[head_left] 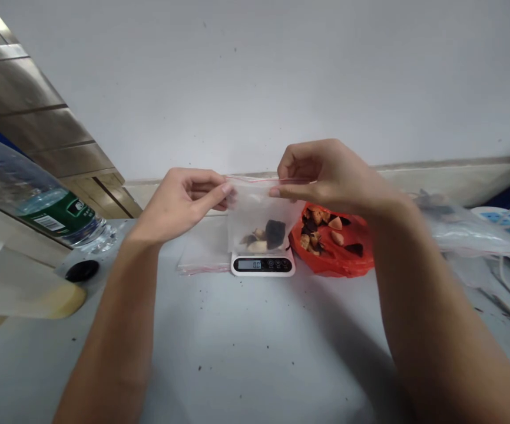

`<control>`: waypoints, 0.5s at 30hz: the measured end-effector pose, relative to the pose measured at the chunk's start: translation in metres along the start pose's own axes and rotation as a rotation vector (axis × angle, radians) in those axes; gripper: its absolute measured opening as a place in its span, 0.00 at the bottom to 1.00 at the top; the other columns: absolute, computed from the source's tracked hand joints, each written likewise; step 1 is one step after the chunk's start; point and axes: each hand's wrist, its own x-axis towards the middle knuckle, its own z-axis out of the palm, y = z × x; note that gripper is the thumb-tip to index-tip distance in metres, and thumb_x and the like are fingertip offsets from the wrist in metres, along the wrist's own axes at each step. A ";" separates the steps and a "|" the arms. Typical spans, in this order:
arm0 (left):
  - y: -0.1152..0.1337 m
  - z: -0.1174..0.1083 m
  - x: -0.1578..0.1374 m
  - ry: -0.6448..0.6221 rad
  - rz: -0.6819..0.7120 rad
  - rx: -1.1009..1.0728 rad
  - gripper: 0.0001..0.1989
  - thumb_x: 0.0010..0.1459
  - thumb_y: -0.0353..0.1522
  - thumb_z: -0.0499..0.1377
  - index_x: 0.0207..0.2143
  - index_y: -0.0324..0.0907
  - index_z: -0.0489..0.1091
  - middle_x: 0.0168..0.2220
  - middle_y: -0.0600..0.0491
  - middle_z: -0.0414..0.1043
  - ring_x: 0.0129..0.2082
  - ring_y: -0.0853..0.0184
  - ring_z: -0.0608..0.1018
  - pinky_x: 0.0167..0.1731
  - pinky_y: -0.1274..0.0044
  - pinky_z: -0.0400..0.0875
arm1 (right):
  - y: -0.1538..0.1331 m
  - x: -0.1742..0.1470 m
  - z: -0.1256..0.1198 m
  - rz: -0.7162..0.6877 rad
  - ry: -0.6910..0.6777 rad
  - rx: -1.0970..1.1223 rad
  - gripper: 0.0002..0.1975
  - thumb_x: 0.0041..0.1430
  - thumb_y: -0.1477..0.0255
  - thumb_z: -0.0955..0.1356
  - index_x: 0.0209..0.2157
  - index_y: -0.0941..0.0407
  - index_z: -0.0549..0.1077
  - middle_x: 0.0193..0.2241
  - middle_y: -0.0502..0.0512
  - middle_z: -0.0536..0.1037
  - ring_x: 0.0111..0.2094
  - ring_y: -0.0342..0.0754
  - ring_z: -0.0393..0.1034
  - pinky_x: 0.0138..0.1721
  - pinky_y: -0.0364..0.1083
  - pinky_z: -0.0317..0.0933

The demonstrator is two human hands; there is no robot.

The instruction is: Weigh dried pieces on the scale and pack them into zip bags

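A clear zip bag (pixel 255 209) hangs upright between my hands, with dark and pale dried pieces (pixel 264 235) at its bottom. My left hand (pixel 188 197) pinches its upper left corner. At the upper right, my right hand (pixel 325 176) grips the red-lined zip edge between thumb and fingers. Right behind the bag's lower edge stands a small white digital scale (pixel 262 265), its display reading 0.0. Whether the bag touches the scale I cannot tell. Beside it on the right lies an open red plastic bag (pixel 352 259) with more dried pieces inside.
Flat zip bags (pixel 204 244) lie left of the scale. At the left are a large water bottle (pixel 29 188), a pale plastic container (pixel 20 282) and a black lid (pixel 82 270). Filled clear bags (pixel 467 224) and cables sit at the right. A wall closes off the back.
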 end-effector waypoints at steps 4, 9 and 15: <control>0.004 0.004 0.000 -0.008 0.013 0.052 0.14 0.62 0.42 0.63 0.31 0.42 0.79 0.32 0.51 0.84 0.34 0.62 0.85 0.39 0.73 0.82 | 0.001 -0.001 -0.003 -0.010 -0.054 -0.024 0.14 0.57 0.69 0.75 0.25 0.52 0.68 0.25 0.48 0.73 0.31 0.46 0.70 0.37 0.46 0.64; 0.008 0.011 0.000 0.003 0.084 0.149 0.13 0.60 0.39 0.61 0.27 0.44 0.79 0.30 0.53 0.84 0.35 0.63 0.83 0.37 0.76 0.77 | -0.007 -0.001 -0.002 -0.005 -0.061 -0.098 0.07 0.57 0.69 0.77 0.35 0.52 0.77 0.27 0.48 0.79 0.32 0.47 0.75 0.36 0.45 0.64; 0.011 0.017 0.000 -0.012 0.162 0.169 0.12 0.61 0.39 0.61 0.30 0.44 0.82 0.31 0.54 0.85 0.35 0.63 0.83 0.32 0.77 0.74 | -0.008 0.002 0.008 -0.183 -0.118 -0.096 0.05 0.63 0.72 0.72 0.33 0.55 0.80 0.33 0.53 0.84 0.36 0.49 0.77 0.41 0.47 0.67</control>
